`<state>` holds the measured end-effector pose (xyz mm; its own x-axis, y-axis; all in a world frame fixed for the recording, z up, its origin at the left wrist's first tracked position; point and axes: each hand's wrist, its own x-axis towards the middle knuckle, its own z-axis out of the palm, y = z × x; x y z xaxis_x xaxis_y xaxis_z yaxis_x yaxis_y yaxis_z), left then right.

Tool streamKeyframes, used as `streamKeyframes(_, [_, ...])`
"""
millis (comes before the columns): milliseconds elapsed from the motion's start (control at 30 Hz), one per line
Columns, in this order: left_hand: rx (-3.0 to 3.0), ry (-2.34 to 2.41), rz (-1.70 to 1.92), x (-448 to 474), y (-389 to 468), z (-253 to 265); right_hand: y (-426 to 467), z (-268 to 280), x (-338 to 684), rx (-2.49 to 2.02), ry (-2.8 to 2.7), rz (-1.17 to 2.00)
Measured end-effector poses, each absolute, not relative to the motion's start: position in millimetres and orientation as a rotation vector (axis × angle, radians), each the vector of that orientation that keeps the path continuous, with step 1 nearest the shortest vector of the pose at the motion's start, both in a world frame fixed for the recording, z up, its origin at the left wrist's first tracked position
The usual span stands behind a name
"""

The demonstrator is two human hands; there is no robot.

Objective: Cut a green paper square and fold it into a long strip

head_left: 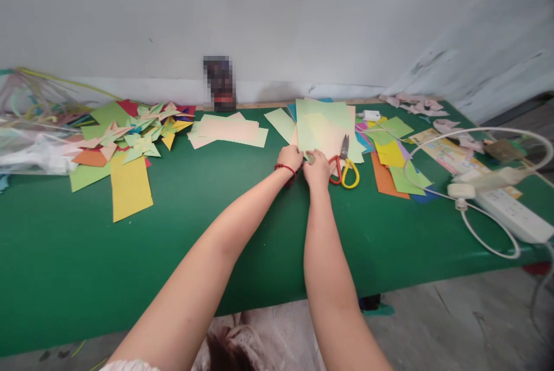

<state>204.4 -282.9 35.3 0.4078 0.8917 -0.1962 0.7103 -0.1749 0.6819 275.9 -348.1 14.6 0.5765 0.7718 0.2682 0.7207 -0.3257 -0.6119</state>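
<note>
My left hand (291, 157), with a red bracelet at the wrist, and my right hand (317, 170) meet at the near edge of a stack of pale paper. Both have curled fingers, closed on a small pale green paper piece (309, 157) that shows between them; its shape is mostly hidden. Behind the hands lies a large light green sheet (309, 123) with peach paper partly over it. Scissors (345, 166) with one red and one yellow handle rest beside my right hand, blades pointing away.
Folded paper shapes (149, 123) and a yellow sheet (132, 189) lie left. Peach and green strips (229, 130) are nearer the middle. Coloured papers (392, 154), a looped white cable (433, 131) and a power strip (515, 215) are right. A pixelated dark object (221, 85) leans on the wall.
</note>
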Motion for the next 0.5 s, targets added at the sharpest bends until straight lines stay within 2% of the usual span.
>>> streamKeyframes(500, [2.319, 1.441, 0.454, 212, -292, 56, -343, 6, 281, -2.08, -1.131, 0.094])
